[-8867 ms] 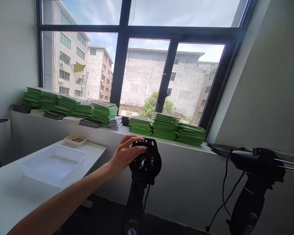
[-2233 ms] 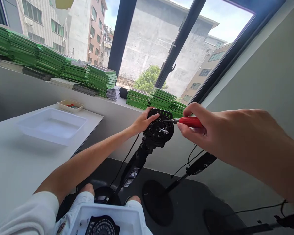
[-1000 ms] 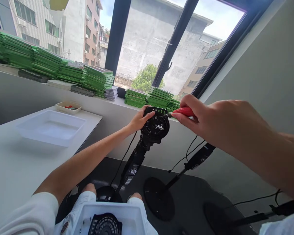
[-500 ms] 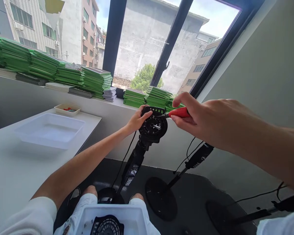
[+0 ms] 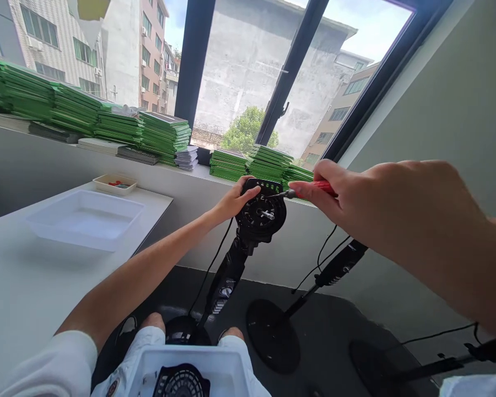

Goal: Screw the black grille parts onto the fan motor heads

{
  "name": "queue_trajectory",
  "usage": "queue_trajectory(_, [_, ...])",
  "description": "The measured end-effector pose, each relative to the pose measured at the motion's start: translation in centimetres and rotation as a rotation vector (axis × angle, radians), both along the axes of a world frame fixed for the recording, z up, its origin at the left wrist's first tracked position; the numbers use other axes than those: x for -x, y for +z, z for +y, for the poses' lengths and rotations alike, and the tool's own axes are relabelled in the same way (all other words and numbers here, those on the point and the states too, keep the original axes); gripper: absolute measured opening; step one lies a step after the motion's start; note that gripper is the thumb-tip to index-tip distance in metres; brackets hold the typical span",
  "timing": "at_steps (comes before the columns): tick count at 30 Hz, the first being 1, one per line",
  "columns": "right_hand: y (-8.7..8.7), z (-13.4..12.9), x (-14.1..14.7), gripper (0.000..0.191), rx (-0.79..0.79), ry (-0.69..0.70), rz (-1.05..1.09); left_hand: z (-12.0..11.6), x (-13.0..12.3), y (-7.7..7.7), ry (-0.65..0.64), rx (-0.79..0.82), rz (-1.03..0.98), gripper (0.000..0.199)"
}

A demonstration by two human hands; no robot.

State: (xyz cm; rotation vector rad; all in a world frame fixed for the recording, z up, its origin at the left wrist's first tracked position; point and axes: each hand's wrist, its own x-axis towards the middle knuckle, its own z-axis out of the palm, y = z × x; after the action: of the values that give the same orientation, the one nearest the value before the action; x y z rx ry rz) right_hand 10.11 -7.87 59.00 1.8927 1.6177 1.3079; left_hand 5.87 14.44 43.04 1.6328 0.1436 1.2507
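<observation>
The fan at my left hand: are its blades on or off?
Off: the metal shaft sticks out bare from the fan head, which the left hand holds near its top.

Red-handled screwdriver [image 5: 291, 193] now, and I'm gripping it in my right hand [image 5: 376, 204], its slim metal shaft pointing left, its tip reaching the upper face of the black fan head [image 5: 253, 224]; whether it's touching is too small to tell. The fan head's round face is looking my way, slots lining its top edge, a silver spindle [image 5: 268, 215] jutting from its middle, my left hand [image 5: 233, 201] clasping its upper-left rim. It's sitting atop a black stand [image 5: 228, 268].
</observation>
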Motion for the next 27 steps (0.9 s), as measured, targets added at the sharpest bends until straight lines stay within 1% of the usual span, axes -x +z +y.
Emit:
queue_trajectory(1, [0.1, 0.0, 0.1, 0.065, -0.007, -0.006, -0.014, 0.0, -0.1, -0.1, 0.002, -0.002, -0.009, 0.032])
queue_trajectory(2, [0.2, 0.0, 0.1, 0.061, 0.020, 0.008, 0.004, -0.1, -0.1, -0.1, -0.001, 0.000, -0.011, 0.032])
queue_trajectory(4, [0.3, 0.2, 0.0, 0.049, 0.127, 0.056, 0.083, -0.1, -0.1, -0.2, -0.009, 0.017, -0.007, 0.033])
queue_trajectory(5, [0.4, 0.3, -0.1, 0.047, 0.163, 0.067, 0.098, -0.1, -0.1, -0.2, -0.011, 0.025, -0.002, 0.033])
queue_trajectory(6, [0.4, 0.3, -0.2, 0.047, 0.166, 0.060, 0.075, -0.1, -0.1, -0.2, -0.007, 0.028, -0.001, 0.033])
queue_trajectory(7, [0.5, 0.3, -0.2, 0.048, 0.136, 0.043, 0.020, -0.1, -0.1, -0.2, -0.001, 0.026, -0.003, 0.033])
queue_trajectory(9, [0.5, 0.2, -0.2, 0.058, 0.054, 0.019, -0.072, -0.1, -0.1, -0.2, 0.014, 0.014, -0.008, 0.033])
queue_trajectory(10, [0.5, 0.1, -0.1, 0.059, 0.053, 0.026, -0.064, -0.1, 0.0, -0.2, 0.020, 0.009, -0.010, 0.033])
queue_trajectory(13, [0.5, -0.1, 0.1, 0.048, 0.130, 0.068, 0.034, -0.1, 0.0, -0.2, 0.024, 0.010, -0.010, 0.034])
queue_trajectory(15, [0.4, -0.1, 0.2, 0.051, 0.102, 0.027, -0.026, -0.1, 0.0, -0.2, 0.028, 0.013, -0.007, 0.033])
queue_trajectory(17, [0.3, 0.0, 0.3, 0.059, 0.056, -0.009, -0.107, -0.1, -0.1, -0.2, 0.035, 0.015, -0.007, 0.032])
queue_trajectory(18, [0.2, 0.1, 0.3, 0.058, 0.070, 0.000, -0.101, -0.2, -0.1, -0.2, 0.037, 0.015, -0.008, 0.032])
queue_trajectory(20, [0.2, 0.1, 0.4, 0.050, 0.135, 0.045, -0.024, -0.3, 0.0, -0.2, 0.035, 0.016, -0.013, 0.032])
queue_trajectory(21, [0.1, 0.2, 0.4, 0.050, 0.149, 0.054, 0.007, -0.3, 0.0, -0.2, 0.031, 0.015, -0.017, 0.032])
queue_trajectory(23, [0.1, 0.1, 0.6, 0.058, 0.111, 0.028, 0.009, -0.4, 0.1, -0.2, 0.023, 0.009, -0.028, 0.031])
queue_trajectory(25, [0.2, 0.1, 0.9, 0.072, 0.039, -0.007, -0.026, -0.4, 0.1, -0.2, 0.020, 0.007, -0.035, 0.032])
queue_trajectory(26, [0.2, 0.1, 0.9, 0.072, 0.039, -0.008, -0.019, -0.4, 0.1, -0.2, 0.020, 0.009, -0.035, 0.032])
queue_trajectory(27, [0.3, 0.2, 0.9, 0.068, 0.066, 0.001, 0.006, -0.4, 0.0, -0.2, 0.018, 0.012, -0.036, 0.033])
